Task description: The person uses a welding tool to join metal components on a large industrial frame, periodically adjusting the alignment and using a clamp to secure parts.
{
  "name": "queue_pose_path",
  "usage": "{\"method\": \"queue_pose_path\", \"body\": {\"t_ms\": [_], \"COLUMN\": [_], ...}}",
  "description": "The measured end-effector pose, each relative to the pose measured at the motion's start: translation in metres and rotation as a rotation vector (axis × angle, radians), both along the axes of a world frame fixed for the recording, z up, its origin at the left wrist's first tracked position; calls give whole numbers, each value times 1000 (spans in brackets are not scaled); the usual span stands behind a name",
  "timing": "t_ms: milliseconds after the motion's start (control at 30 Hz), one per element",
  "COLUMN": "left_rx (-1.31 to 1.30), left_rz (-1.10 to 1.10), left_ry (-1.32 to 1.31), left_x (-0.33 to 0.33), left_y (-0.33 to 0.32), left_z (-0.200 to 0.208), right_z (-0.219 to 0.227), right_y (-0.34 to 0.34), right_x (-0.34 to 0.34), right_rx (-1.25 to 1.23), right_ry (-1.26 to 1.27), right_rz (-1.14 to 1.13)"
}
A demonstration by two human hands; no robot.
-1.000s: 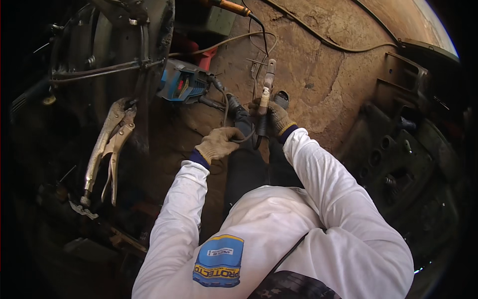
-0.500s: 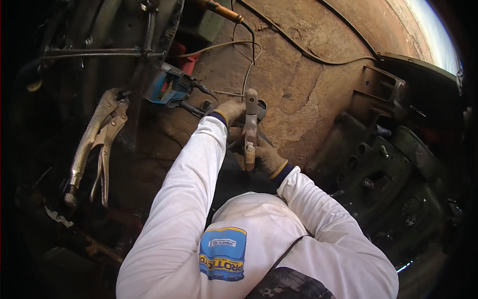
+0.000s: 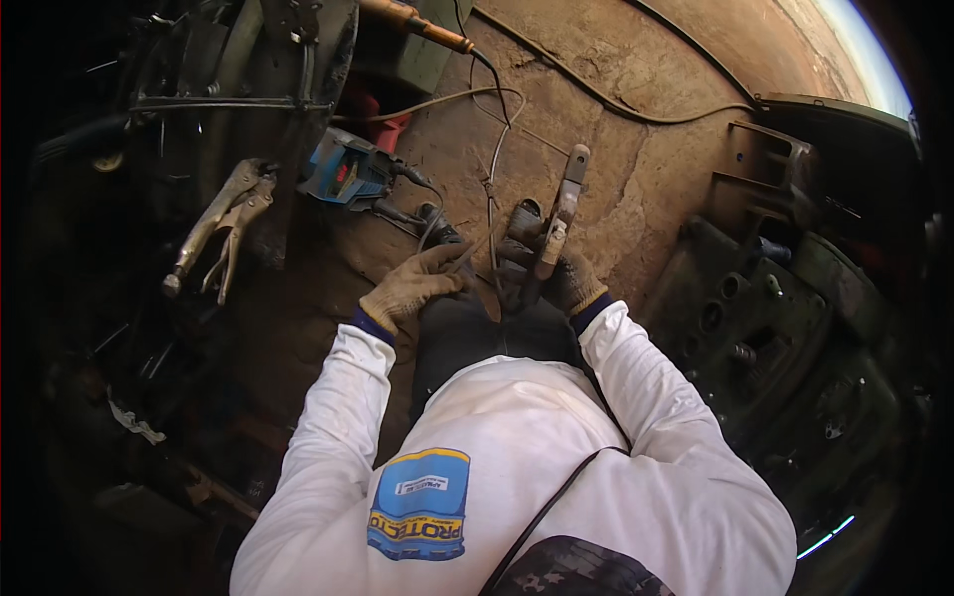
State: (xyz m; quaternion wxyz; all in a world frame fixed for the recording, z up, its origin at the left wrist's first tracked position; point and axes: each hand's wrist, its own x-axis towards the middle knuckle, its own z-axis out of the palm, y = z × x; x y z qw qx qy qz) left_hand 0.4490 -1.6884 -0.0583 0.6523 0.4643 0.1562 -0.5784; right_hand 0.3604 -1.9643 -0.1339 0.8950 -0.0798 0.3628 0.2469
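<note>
My gloved right hand [image 3: 574, 282] is wrapped round a long, worn greyish-brown tool [image 3: 563, 211]. A hole shows near the tool's far end, which points away from me; its exact kind is unclear. To the left, separate from it, my gloved left hand [image 3: 412, 283] has its fingers and thumb closed together. A thin brownish strip [image 3: 487, 298] lies at those fingertips, but what they grip is hard to make out. Both hands are above my dark trousers [image 3: 462, 333], near my shoes [image 3: 525, 217].
Locking pliers [image 3: 224, 228] hang on a dark metal part at left. Beyond my left hand is a blue machine [image 3: 348, 171] with cables. An orange-handled tool [image 3: 422, 25] lies farther off. Cables [image 3: 586, 87] cross the brown floor. Dark green metal parts [image 3: 755, 328] stand at right.
My hands, close together before, have moved apart. The left came back toward me and left; the right carried the long tool rightward, and it now leans to the right.
</note>
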Motion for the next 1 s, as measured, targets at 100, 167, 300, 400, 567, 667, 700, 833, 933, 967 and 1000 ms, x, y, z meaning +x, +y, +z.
{"method": "queue_pose_path", "body": {"t_ms": [100, 167, 300, 400, 567, 667, 700, 833, 933, 967, 1000], "left_rx": [-42, -69, 56, 99, 122, 250, 318, -188, -82, -20, 88], "left_rz": [-81, -112, -382, -484, 314, -305, -533, 127, 54, -45, -132], "left_ry": [26, 92, 75, -234, 0, -965, -1267, -92, -166, -306, -404], "left_x": [-20, -29, -31, -15, 13, 36, 44, 38, 22, 16, 14], "left_y": [6, 4, 12, 19, -31, -69, -77, -77, -51, -39, -28], "left_z": [52, 76, 98, 86, 6, 6, 9, 21, 2, -14, 5], "right_z": [35, 17, -9, 21, 78, 83, 82, 99, 111, 122, 118], "right_y": [2, 3, 12, 9, 29, 37, 36, 18, 7, 2, -13], "right_x": [37, 41, 45, 48, 40, 25, 20, 20, 18, 18, 18], "right_rx": [-77, 191, 235, 122, -8, -102, -129, -145, -110, -82, -149], "right_ry": [10, -122, -200, -169, -237, -316, -288, -341, -351, -334, -400], "right_rz": [18, -59, -128, -66, 65, 129, 133, 289, 271, 226, 253]}}
